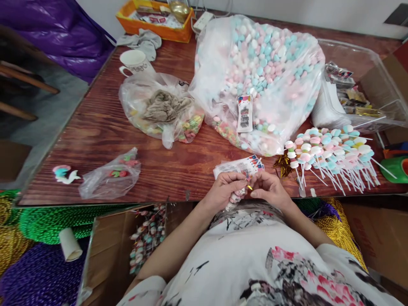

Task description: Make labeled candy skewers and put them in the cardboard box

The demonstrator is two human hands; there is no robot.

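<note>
My left hand (225, 189) is closed round a wrapped candy lollipop (237, 196) at the table's front edge. My right hand (269, 189) pinches a thin gold twist tie (249, 187) at the wrapper's neck. Both hands meet just in front of my body. A small stack of printed wrappers (242, 166) lies right behind my fingers. To the right lies a pile of stick lollipops (331, 151) with pastel heads and white sticks.
A big clear bag of pastel candies (270, 63) fills the table's middle. Left of it sit a smaller bag (159, 110), a white mug (134, 63) and an orange tray (153, 21). A clear bin (366, 63) stands right. A cardboard box (111, 238) holds finished lollipops.
</note>
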